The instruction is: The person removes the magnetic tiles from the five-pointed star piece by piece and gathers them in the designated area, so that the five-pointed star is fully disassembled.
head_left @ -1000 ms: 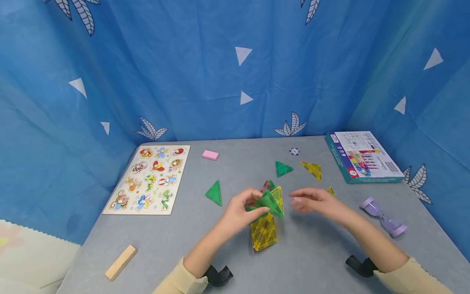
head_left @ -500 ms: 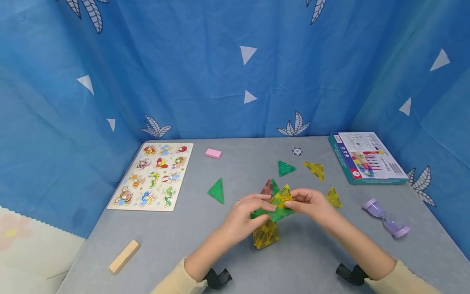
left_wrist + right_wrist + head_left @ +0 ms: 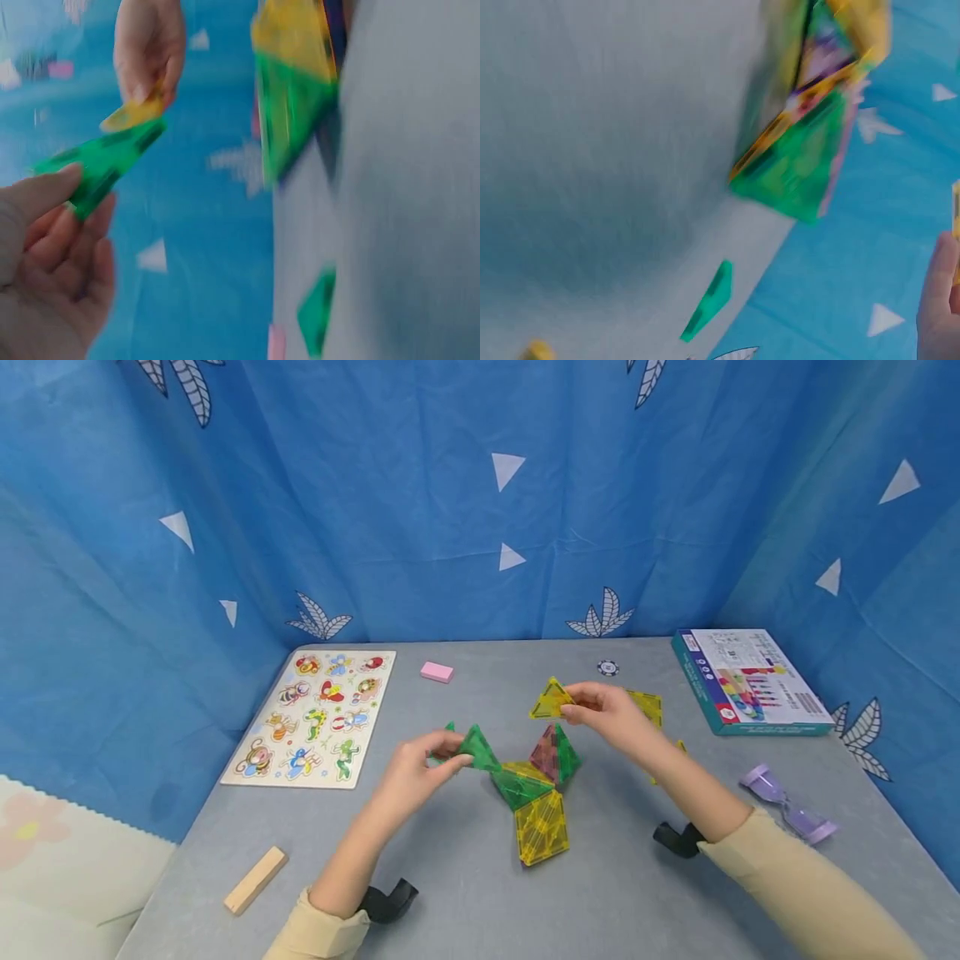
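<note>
In the head view my left hand (image 3: 420, 772) pinches a green triangular magnetic tile (image 3: 477, 748) between thumb and fingers, left of the built structure. My right hand (image 3: 611, 714) pinches a yellow triangular magnetic tile (image 3: 551, 700) above the structure's far end. The magnetic-tile structure (image 3: 542, 828) stands on the table with yellow square sides, sloping green and yellow triangles, and a red-and-green peak (image 3: 555, 753). In the left wrist view the green tile (image 3: 105, 161) overlaps the yellow one (image 3: 136, 115). The right wrist view catches only the edge of my right hand (image 3: 939, 300).
Loose triangles lie about, including a yellow one (image 3: 649, 705) partly behind the right hand. A puzzle board (image 3: 307, 718) and wooden block (image 3: 255, 881) are at left, a pink block (image 3: 437, 672) and chip (image 3: 607, 668) at back, a box (image 3: 753, 681) and purple hourglass (image 3: 787, 804) at right.
Both hands met over the structure half a second ago, with the green and yellow tiles together. Now the left hand has moved left with the green tile, the right hand up and away with the yellow one.
</note>
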